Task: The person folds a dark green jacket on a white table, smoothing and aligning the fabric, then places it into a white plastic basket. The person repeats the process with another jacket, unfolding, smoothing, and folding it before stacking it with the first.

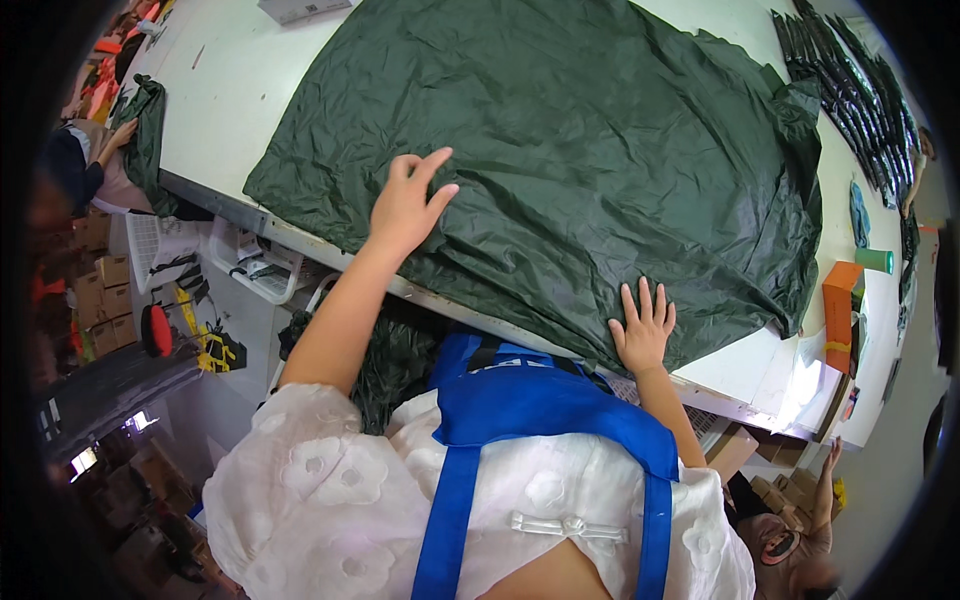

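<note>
A large dark green sheet of thin, wrinkled, slightly shiny fabric [560, 120] lies spread over the white table and reaches its near edge. My left hand [405, 205] is over the left middle part of the sheet, fingers apart and nothing held. Whether its fingertips touch the fabric I cannot tell. Near the table's front edge, my right hand [645, 325] rests flat on the sheet with its fingers spread.
The white table [225, 90] has a stack of dark plastic packets [850, 100] at the far right. An orange box [842, 305] and a green roll [874, 261] stand at right. White baskets [255, 262] sit below the left edge. Other people are at left and lower right.
</note>
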`<state>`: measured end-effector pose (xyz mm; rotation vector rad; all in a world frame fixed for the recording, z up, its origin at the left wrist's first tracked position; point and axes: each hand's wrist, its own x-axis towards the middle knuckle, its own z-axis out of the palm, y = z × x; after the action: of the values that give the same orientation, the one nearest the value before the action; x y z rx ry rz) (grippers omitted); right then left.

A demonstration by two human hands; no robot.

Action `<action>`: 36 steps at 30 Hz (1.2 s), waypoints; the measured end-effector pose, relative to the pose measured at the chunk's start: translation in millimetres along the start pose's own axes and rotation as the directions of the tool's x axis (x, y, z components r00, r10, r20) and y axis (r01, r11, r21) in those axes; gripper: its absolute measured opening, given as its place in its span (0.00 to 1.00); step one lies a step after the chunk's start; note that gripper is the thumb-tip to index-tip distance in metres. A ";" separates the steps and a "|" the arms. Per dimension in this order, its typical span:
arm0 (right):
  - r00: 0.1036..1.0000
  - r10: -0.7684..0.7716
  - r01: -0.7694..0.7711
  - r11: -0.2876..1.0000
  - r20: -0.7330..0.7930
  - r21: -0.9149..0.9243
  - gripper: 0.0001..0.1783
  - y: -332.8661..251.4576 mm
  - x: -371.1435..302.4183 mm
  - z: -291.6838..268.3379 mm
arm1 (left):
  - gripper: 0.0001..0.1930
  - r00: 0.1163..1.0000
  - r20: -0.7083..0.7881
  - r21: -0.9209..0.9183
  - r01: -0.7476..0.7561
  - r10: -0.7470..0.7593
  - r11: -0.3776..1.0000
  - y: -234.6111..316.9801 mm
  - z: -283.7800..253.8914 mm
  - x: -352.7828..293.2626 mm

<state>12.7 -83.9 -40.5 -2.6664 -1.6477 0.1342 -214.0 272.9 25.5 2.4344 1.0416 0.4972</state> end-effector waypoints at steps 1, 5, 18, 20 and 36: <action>1.000 0.008 -0.008 1.000 0.011 0.003 0.32 -0.1 -1.2 1.4 | 0.17 0.981 0.120 0.011 0.154 -0.155 0.988 -11.7 15.2 5.3; 1.000 0.002 -0.003 1.000 0.023 0.017 0.33 -0.1 0.7 -1.1 | 0.08 0.949 -0.123 -0.092 0.282 -0.292 0.955 -118.5 48.3 14.7; 0.993 -0.113 0.102 0.974 0.044 0.203 0.22 51.6 -114.6 -29.7 | 0.40 0.474 -0.158 -0.285 0.818 -0.866 0.500 -179.9 -28.0 -67.0; 0.990 -0.130 0.112 0.957 0.049 0.268 0.22 63.6 -115.9 -25.9 | 0.37 0.449 -0.122 -0.426 0.782 -0.885 0.456 -153.2 -43.3 -60.7; 0.874 0.425 -0.271 0.827 -0.234 0.492 0.12 172.5 19.2 -132.1 | 0.06 0.796 0.309 -0.895 0.429 -0.520 0.125 -133.0 -119.8 34.8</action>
<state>185.1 -138.6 81.4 -2.4261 -0.8778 0.0449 -327.1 411.5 61.0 0.8941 1.0297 0.7027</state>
